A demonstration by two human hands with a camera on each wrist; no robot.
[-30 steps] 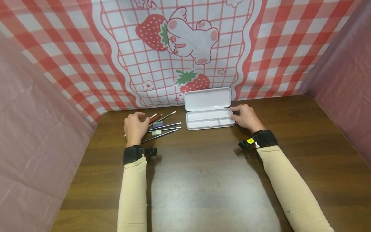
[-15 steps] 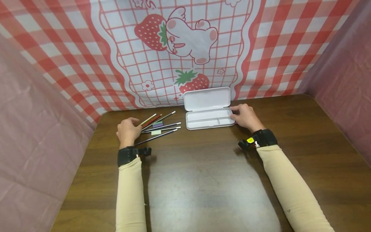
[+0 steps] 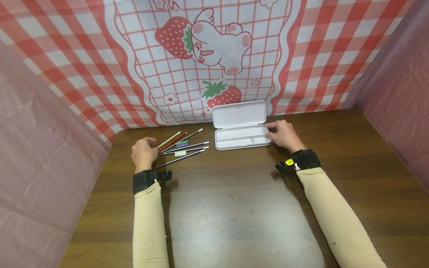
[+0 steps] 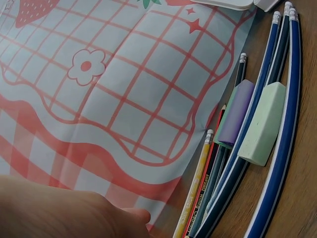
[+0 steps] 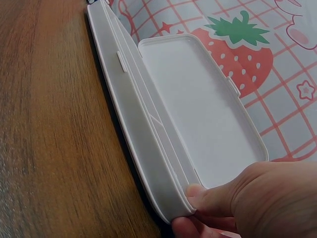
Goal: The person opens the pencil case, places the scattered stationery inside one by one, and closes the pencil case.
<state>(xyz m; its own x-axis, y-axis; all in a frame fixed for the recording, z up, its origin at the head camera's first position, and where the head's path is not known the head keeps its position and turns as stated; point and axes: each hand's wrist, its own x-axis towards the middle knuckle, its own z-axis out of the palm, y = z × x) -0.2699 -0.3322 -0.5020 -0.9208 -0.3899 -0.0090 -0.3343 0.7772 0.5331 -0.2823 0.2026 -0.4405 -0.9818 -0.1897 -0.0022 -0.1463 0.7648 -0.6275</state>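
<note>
At the left, my left hand (image 3: 143,153) is over the left ends of a loose group of pencils, thumb and forefinger apart. Its other fingers are hidden, as are some pencil ends. The group holds a yellow pencil (image 4: 194,183), a red-and-black pencil (image 4: 204,191) and several dark or blue striped ones. A purple-and-green eraser (image 4: 236,114) and a pale green eraser (image 4: 262,124) lie among them. My right hand (image 3: 285,134) pinches the right end of an opened white pencil case (image 5: 141,129), thumb over the rim and fingers below.
The case's raised lid (image 3: 239,114) stands near a red-checked cloth (image 3: 311,56) behind the wooden table (image 3: 234,208). Dividers split the tray into compartments. Pink curtains (image 3: 40,156) hang at both sides.
My left hand has drawn to the left and slightly towards me, uncovering more of the pencils. The right hand and the pencil case have stayed in place.
</note>
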